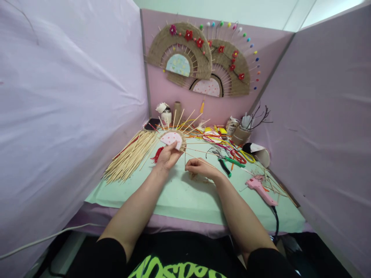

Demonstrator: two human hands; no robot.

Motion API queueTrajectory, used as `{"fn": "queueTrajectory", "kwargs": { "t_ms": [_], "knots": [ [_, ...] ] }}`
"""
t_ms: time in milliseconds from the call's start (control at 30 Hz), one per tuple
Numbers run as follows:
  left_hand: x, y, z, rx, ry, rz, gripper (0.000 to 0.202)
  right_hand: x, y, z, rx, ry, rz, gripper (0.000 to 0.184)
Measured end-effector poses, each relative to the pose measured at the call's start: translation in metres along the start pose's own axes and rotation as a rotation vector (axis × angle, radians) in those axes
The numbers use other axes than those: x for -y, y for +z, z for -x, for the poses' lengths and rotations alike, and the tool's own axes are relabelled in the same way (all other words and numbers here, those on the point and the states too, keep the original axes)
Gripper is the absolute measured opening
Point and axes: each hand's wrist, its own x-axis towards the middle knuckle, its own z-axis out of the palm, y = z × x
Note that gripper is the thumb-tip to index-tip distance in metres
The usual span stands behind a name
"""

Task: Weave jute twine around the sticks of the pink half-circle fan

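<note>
A: Status on hands?

B: Left hand (167, 157) grips the small half-round fan piece (173, 139), pink dotted card centre with a woven tan twine band and thin wooden skewers fanning out from it. Fingers pressed on the card's lower edge, thumb side under it. Piece sits on the pale green table mat (185, 197), far centre, just beyond the hand.

A: Right?

B: Right hand (199, 168) rests on the mat just right of the left hand, fingers curled together, pinching a thin strand of tan twine (193, 175). Strand runs from the fingertips towards the fan piece; small loose bunch of it lies under the hand. Exact pinch point too small to resolve.

A: Surroundings?

B: Bundle of bare wooden skewers (130, 156) left of the fan piece, spread on the mat. Red tassel (158, 154) touching the left hand's far side. Green-handled pliers (227, 162) right of the right hand, near. Pink glue gun (261, 191) with black cord further right, near the mat's edge. Tangle of coloured pipe cleaners (228, 144) behind the pliers. Two finished woven fans with red flowers (203, 58) hang on the pink back wall.
</note>
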Motion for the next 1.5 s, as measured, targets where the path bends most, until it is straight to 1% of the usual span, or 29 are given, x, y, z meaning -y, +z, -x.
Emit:
{"fn": "queueTrajectory", "kwargs": {
  "t_ms": [67,133,200,300,367,567,667,867,1033,1100,1233,1333,1500],
  "knots": [
    [0.002,0.001,0.002,0.047,-0.002,-0.03,0.041,0.003,0.001,0.002,-0.009,-0.005,0.002,0.027],
    [0.004,0.001,0.003,0.085,-0.023,-0.048,0.043,0.006,0.002,0.004,-0.03,-0.013,0.006,0.026],
    [0.006,0.001,0.004,0.079,-0.03,-0.058,0.043,0.008,0.003,0.005,-0.032,-0.009,0.014,0.026],
    [0.006,0.0,0.002,0.027,-0.015,-0.065,0.042,0.006,0.003,0.004,-0.001,0.004,0.027,0.026],
    [0.006,-0.001,0.001,0.017,-0.014,-0.06,0.039,0.004,0.002,0.003,0.005,0.005,0.028,0.026],
    [0.007,-0.009,-0.001,0.071,-0.033,-0.046,0.021,0.002,0.001,0.003,-0.026,-0.018,0.05,0.027],
    [0.01,-0.011,-0.002,0.063,-0.011,-0.059,0.019,0.002,0.001,0.003,-0.032,-0.006,0.058,0.027],
    [0.012,-0.009,-0.002,0.012,0.048,-0.105,0.029,0.002,0.0,0.002,-0.039,-0.008,0.075,0.026],
    [0.013,-0.007,-0.002,0.027,0.099,-0.121,0.035,0.002,-0.001,0.002,-0.018,-0.008,0.051,0.029],
    [0.013,-0.007,-0.002,0.023,0.08,-0.122,0.032,0.001,-0.001,0.001,-0.015,0.0,0.039,0.029],
    [0.013,-0.006,-0.001,-0.016,0.007,-0.135,0.021,-0.002,0.0,-0.001,-0.026,-0.001,0.033,0.03],
    [0.012,-0.007,0.001,-0.012,-0.042,-0.155,0.015,-0.003,-0.001,-0.001,-0.023,-0.012,0.039,0.029],
    [0.011,-0.007,0.002,-0.013,-0.045,-0.149,0.015,-0.004,-0.002,-0.001,-0.018,-0.011,0.034,0.029]
  ]
}}
